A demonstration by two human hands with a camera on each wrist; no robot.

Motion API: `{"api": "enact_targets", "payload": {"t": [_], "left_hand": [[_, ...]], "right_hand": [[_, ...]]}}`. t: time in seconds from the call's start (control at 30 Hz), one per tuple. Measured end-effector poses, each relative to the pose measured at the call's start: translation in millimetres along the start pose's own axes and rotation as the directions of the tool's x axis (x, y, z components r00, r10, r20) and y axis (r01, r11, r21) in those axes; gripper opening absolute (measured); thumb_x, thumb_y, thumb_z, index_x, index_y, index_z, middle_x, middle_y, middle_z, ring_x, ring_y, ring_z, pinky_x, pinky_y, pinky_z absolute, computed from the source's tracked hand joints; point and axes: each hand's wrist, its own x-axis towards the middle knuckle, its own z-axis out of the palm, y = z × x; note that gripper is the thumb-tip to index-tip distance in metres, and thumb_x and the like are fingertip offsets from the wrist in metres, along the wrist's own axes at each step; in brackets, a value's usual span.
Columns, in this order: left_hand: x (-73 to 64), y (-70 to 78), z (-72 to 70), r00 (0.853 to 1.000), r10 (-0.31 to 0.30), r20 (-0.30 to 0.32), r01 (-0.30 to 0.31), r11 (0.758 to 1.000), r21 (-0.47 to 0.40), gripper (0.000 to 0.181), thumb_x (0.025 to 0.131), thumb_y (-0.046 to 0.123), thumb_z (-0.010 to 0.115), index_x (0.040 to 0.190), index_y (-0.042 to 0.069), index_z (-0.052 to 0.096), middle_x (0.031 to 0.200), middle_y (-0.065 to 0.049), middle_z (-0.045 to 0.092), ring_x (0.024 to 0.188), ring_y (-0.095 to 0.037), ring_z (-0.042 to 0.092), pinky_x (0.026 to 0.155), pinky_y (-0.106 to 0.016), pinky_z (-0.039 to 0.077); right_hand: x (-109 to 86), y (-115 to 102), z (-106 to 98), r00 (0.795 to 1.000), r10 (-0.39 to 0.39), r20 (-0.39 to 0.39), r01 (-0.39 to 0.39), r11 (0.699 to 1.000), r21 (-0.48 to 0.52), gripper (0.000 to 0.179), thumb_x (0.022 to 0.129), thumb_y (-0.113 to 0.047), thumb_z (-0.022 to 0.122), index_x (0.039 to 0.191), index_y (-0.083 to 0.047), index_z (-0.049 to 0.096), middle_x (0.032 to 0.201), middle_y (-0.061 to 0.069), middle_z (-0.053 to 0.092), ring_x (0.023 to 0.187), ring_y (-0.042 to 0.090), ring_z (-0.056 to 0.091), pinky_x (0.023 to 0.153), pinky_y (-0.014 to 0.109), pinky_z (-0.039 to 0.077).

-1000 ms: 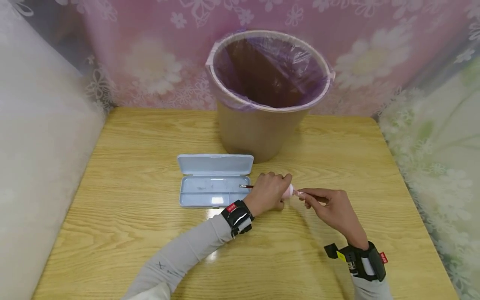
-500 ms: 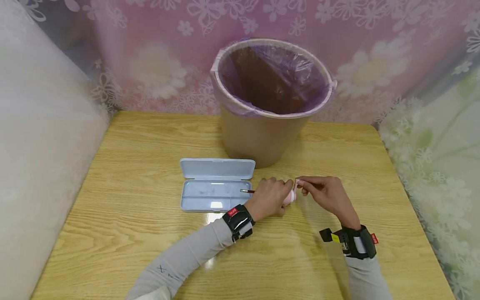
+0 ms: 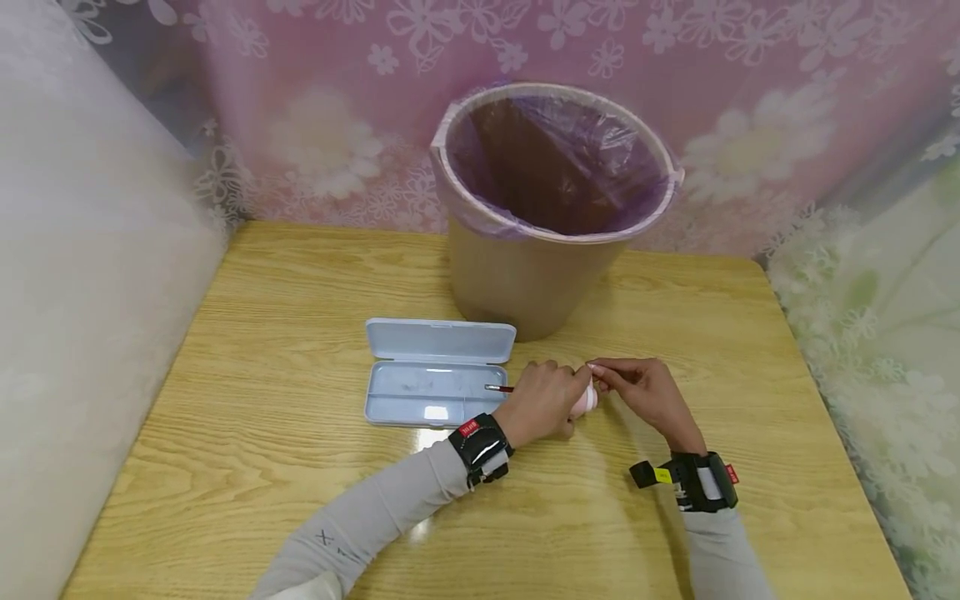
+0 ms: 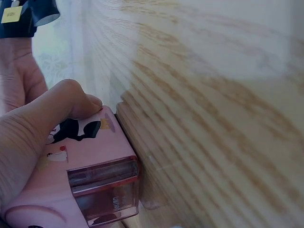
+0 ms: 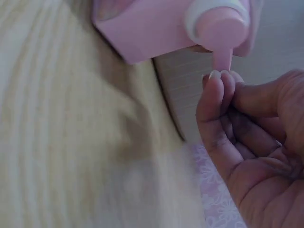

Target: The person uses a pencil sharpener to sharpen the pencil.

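My left hand (image 3: 542,402) grips a pink pencil sharpener (image 4: 97,152) with cartoon prints and a clear shavings window, its thumb lying along the top in the left wrist view. From the sharpener's left side juts a dark red pencil (image 3: 499,388) with a silvery end; the rest is hidden under the left hand. The sharpener's pink crank (image 5: 222,57) sits on a white ring and hangs downward in the right wrist view. My right hand (image 3: 651,398) pinches the crank's end between thumb and fingertips.
Left of the hands lies a light blue pencil case (image 3: 414,408) with its lid raised and divided compartments. Behind stands a tall beige bin (image 3: 517,287) with a purple liner. Floral curtains (image 3: 322,83) border the wooden table (image 3: 285,333).
My right hand has swung up and leftward with the crank, which has turned about the sharpener's end. The left hand keeps its grip. The whole head view has shifted slightly.
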Motion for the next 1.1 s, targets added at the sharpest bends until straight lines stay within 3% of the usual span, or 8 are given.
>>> {"api": "enact_targets", "payload": {"t": [0.17, 0.33, 0.53, 0.73, 0.93, 1.1], "left_hand": [[-0.2, 0.7, 0.7, 1.000, -0.002, -0.023, 0.002, 1.000, -0.003, 0.045, 0.075, 0.038, 0.083, 0.107, 0.017, 0.060, 0.085, 0.006, 0.069, 0.068, -0.014, 0.063, 0.055, -0.030, 0.049], [1.1, -1.5, -2.4, 0.999, -0.010, -0.045, 0.010, 1.000, 0.017, 0.047, 0.073, 0.041, 0.085, 0.105, 0.017, 0.059, 0.084, 0.006, 0.070, 0.068, -0.014, 0.063, 0.055, -0.030, 0.050], [0.6, 0.4, -0.4, 0.997, 0.008, -0.077, -0.006, 1.000, 0.023, 0.046, 0.072, 0.040, 0.084, 0.103, 0.017, 0.060, 0.081, 0.006, 0.068, 0.067, -0.014, 0.062, 0.052, -0.030, 0.049], [-0.7, 3.0, 1.8, 0.999, 0.007, -0.036, -0.007, 1.000, -0.006, 0.049, 0.073, 0.041, 0.085, 0.106, 0.016, 0.059, 0.085, 0.005, 0.069, 0.071, -0.015, 0.064, 0.054, -0.031, 0.050], [-1.2, 1.3, 1.2, 0.999, -0.005, -0.041, 0.006, 1.000, 0.010, 0.045, 0.073, 0.039, 0.084, 0.102, 0.017, 0.058, 0.080, 0.005, 0.066, 0.065, -0.013, 0.059, 0.050, -0.029, 0.045], [-1.7, 1.9, 1.7, 0.997, 0.019, -0.075, -0.018, 1.000, 0.011, 0.043, 0.071, 0.038, 0.083, 0.098, 0.017, 0.057, 0.075, 0.006, 0.063, 0.060, -0.012, 0.055, 0.046, -0.026, 0.038]], "right_hand": [[-11.6, 16.3, 12.5, 0.997, 0.009, 0.081, -0.008, 1.000, -0.006, 0.023, 0.100, -0.013, 0.064, 0.116, -0.003, 0.076, 0.097, 0.013, 0.078, 0.070, 0.009, 0.068, 0.064, 0.024, 0.051], [-30.6, 16.2, 19.7, 0.992, 0.030, 0.126, -0.039, 0.997, 0.068, 0.024, 0.100, -0.021, 0.066, 0.113, -0.004, 0.078, 0.083, 0.006, 0.078, 0.069, 0.011, 0.070, 0.065, 0.024, 0.053], [-59.1, 2.0, 22.1, 0.997, 0.016, 0.080, -0.016, 1.000, 0.001, 0.025, 0.098, -0.025, 0.067, 0.111, -0.007, 0.079, 0.082, 0.001, 0.077, 0.064, 0.008, 0.067, 0.057, 0.023, 0.049], [-83.8, -15.3, 18.2, 1.000, -0.027, -0.009, 0.027, 1.000, 0.002, 0.022, 0.097, -0.021, 0.069, 0.111, -0.007, 0.078, 0.079, 0.001, 0.076, 0.064, 0.011, 0.069, 0.054, 0.025, 0.048], [-75.2, -33.3, 2.4, 0.976, -0.182, -0.124, 0.173, 0.982, -0.076, 0.019, 0.096, -0.013, 0.069, 0.112, -0.012, 0.079, 0.080, 0.006, 0.076, 0.065, 0.011, 0.069, 0.053, 0.025, 0.046], [-58.9, -37.2, -13.0, 0.973, -0.213, -0.093, 0.204, 0.973, -0.105, 0.020, 0.097, -0.008, 0.067, 0.114, -0.010, 0.078, 0.084, 0.007, 0.078, 0.066, 0.008, 0.068, 0.055, 0.025, 0.047]]}}
